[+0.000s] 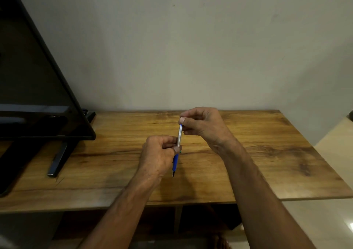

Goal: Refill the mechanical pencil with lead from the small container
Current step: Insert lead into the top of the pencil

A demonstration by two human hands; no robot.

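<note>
A mechanical pencil (179,137) with a silver upper barrel and a blue lower grip is held above the wooden table (257,153), its tip pointing down toward me. My left hand (159,154) grips the pencil around its middle. My right hand (202,124) pinches the pencil's top end between thumb and fingers. A small green bit shows at my left fingers, too small to identify. I see no lead container; if one is here, my hands hide it.
A black flat screen (38,88) on a stand with a dark foot (59,159) fills the left of the table. A plain wall rises behind. Pale floor tiles (336,139) lie to the right, and shelves sit under the tabletop.
</note>
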